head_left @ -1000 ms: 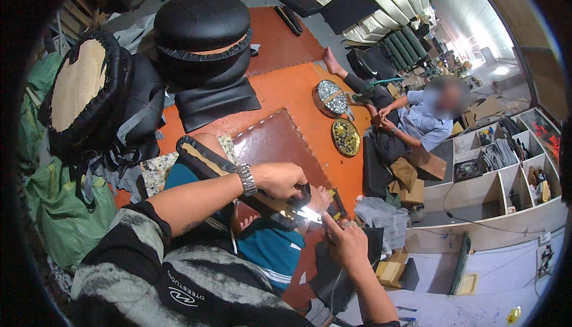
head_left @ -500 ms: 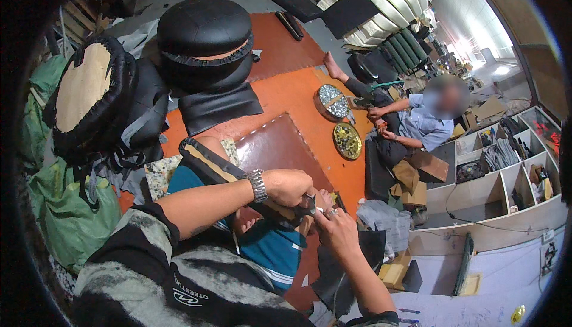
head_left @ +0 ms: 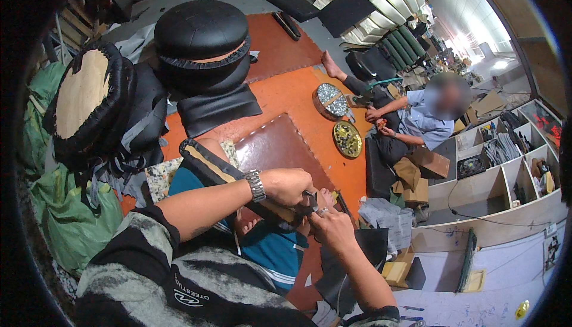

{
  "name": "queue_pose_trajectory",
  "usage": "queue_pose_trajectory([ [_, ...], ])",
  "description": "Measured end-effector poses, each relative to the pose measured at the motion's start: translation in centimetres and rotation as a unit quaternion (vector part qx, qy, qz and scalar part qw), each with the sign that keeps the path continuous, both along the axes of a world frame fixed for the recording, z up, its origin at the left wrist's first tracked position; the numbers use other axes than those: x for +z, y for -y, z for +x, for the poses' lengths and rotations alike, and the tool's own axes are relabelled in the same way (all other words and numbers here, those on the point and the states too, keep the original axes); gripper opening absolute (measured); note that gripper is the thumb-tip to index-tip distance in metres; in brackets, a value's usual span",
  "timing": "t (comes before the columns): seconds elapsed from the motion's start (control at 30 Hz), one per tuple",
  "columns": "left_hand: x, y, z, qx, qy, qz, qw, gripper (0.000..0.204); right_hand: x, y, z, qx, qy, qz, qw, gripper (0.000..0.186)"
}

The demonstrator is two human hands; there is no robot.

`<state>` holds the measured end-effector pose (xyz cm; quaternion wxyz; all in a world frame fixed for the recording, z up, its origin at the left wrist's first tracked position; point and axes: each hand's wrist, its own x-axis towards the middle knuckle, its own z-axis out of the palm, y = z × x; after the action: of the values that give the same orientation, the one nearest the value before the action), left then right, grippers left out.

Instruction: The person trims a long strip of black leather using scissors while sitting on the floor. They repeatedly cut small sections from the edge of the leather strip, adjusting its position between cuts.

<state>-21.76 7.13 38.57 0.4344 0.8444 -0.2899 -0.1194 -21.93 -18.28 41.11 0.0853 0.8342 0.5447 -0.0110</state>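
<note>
Across my lap lies a long, narrow padded piece, black-covered, with a pale bare strip along its upper face. My left hand, a metal watch at its wrist, is closed over the piece's right end. A small grey, metal-looking object shows at its fingertips; its kind is unclear. Right beside it, my right hand, with a ring on one finger, is closed with its fingertips at the same end. What these fingers grip is hidden. Black sheet material lies beneath my right forearm.
Round black cushions are stacked ahead; more with a wooden base stand left, above green sacks. A seated person works at the right, near a tin of metal pieces and a yellowish tin. A compartmented shelf stands far right.
My right hand has shifted slightly down and its fingers have curled in closer to the piece's end. The left hand stays nearly in place. The seated person's hands have moved slightly.
</note>
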Motion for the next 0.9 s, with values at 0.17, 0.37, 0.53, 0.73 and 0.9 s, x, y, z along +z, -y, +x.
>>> queue_pose_trajectory([
  [0.17, -0.5, 0.0, 0.1, 0.003, 0.024, -0.010, 1.000, 0.025, -0.8, -0.2, 0.3, 0.007, -0.001, 0.012, 1.000, 0.015],
  [0.37, -0.7, -0.3, 0.3, 0.015, -0.008, -0.018, 1.000, 0.024, -1.5, -0.3, 1.1, 0.015, 0.024, 0.034, 0.999, 0.014],
  [0.53, -0.7, -0.1, 0.0, 0.012, -0.001, -0.058, 0.998, 0.022, -2.2, -0.1, 1.5, 0.013, 0.043, -0.020, 0.999, 0.019],
  [0.73, 5.5, -1.1, -0.3, 0.115, 0.021, -0.204, 0.972, 0.024, -1.5, -0.7, 0.7, -0.020, -0.015, -0.030, 0.999, 0.066],
  [0.9, 12.8, -11.6, -4.8, 0.300, 0.179, -0.192, 0.917, 0.018, 0.3, 1.1, 0.4, -0.045, -0.013, 0.132, 0.990, 0.063],
])
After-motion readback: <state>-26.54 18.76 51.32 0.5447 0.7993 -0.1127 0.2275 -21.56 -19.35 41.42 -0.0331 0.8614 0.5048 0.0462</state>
